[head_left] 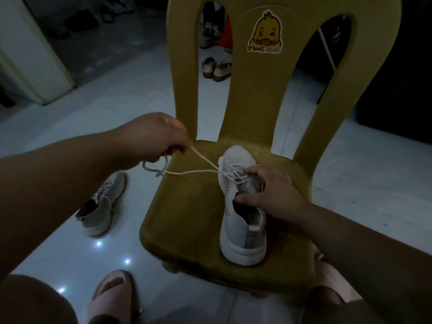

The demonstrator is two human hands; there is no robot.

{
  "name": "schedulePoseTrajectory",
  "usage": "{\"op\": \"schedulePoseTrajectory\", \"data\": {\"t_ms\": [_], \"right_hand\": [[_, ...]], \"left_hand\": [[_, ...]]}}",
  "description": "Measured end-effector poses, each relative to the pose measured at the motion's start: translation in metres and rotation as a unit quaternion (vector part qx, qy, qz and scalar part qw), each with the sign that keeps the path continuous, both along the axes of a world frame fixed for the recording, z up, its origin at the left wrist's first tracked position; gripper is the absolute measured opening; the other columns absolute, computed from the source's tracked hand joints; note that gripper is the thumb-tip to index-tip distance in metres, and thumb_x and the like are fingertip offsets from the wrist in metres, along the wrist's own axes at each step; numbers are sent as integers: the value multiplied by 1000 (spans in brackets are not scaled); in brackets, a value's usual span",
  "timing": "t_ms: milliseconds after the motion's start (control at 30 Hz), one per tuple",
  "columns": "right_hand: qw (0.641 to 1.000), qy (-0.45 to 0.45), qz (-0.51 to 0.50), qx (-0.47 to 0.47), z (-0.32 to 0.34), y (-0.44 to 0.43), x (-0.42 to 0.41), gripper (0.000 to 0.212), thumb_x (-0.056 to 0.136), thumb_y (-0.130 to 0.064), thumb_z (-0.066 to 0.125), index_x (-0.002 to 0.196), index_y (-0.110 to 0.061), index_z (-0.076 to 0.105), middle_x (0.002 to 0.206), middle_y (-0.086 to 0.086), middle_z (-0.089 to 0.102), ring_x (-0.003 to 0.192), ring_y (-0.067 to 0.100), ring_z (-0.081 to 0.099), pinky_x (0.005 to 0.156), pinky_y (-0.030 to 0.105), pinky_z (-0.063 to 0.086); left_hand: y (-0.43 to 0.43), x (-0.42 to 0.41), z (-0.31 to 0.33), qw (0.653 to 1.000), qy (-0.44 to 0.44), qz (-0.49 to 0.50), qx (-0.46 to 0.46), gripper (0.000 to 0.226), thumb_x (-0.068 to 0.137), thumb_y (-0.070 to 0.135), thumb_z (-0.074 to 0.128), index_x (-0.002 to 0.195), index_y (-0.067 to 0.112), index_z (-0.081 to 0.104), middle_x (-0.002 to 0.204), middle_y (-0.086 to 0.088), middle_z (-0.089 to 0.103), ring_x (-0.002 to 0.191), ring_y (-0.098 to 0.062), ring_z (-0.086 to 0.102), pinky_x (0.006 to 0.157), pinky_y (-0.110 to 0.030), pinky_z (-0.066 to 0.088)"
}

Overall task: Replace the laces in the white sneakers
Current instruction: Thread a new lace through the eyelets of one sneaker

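The left hand (154, 139), at centre left of the frame, is closed in a pinch on the white lace (191, 171). Two strands run taut from it, rightward and down, to the eyelets, and a loose end curls below the knuckles. The right hand (268, 192), at centre right, grips the sneaker on the chair (240, 249) across its tongue and collar, thumb at the opening and fingers curled over the laced part.

There are two white sneakers. The held one stands upright on the seat, toe pointing up the frame. The second sneaker (100, 213) lies on the floor at lower left, laced.

One yellow plastic chair (191, 218) fills the middle, with one duck sticker (265, 33) on its backrest. Through a gap in the backrest, one pair of sandals (217, 69) sits on the floor. A pink slipper (109, 307) shows at bottom centre and a second pink slipper (327, 270) at lower right.

The floor (117, 101) is pale glossy tile with three small light glints. The room is dim. A white cabinet (30, 54) stands at upper left.
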State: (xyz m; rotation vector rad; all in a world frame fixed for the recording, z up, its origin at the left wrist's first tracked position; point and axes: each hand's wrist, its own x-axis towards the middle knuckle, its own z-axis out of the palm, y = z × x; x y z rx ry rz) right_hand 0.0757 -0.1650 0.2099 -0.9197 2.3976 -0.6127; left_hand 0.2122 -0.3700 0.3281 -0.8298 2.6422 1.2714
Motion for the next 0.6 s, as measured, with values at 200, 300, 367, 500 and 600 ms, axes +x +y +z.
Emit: {"op": "schedulePoseTrajectory", "data": {"t_ms": [200, 300, 367, 500, 600], "right_hand": [[999, -14, 28, 13, 12, -3, -1, 84, 63, -59, 76, 137, -41, 39, 145, -4, 36, 133, 24, 31, 109, 51, 30], [998, -16, 49, 28, 16, -4, -2, 90, 62, -58, 76, 140, -39, 36, 146, -3, 36, 133, 23, 31, 109, 48, 31], [998, -22, 51, 32, 17, -4, -2, 89, 63, -55, 77, 140, -39, 36, 145, -3, 36, 133, 22, 32, 109, 46, 32], [997, -36, 56, 24, 18, -5, -3, 88, 63, -49, 78, 139, -37, 36, 142, -2, 38, 131, 23, 35, 108, 45, 35], [997, -15, 73, 38, 25, -5, -2, 87, 66, -44, 78, 142, -35, 35, 141, -1, 39, 126, 18, 37, 100, 30, 39]], "left_hand": [[21, 4, -32, 946, -252, -203, -25, 32, 84, 48, 61, 77, 18, 70, 68, 7, 65, 66, -10, 59, 69, -29, 50], [33, -1, -52, 967, -233, -84, 55, 52, 84, 66, 46, 97, 20, 67, 93, 0, 70, 85, -16, 64, 82, -34, 51], [42, -7, -66, 967, -182, 52, 170, 55, 90, 61, 41, 116, 16, 60, 115, -6, 65, 97, -23, 61, 86, -38, 48], [64, -25, -78, 861, -14, 284, 422, 24, 97, 38, 48, 91, 18, 60, 100, -10, 64, 89, -24, 60, 79, -38, 46], [65, -38, -71, 809, 70, 332, 479, 27, 99, 31, 46, 84, 15, 62, 79, -6, 63, 75, -20, 60, 64, -34, 49]]}}
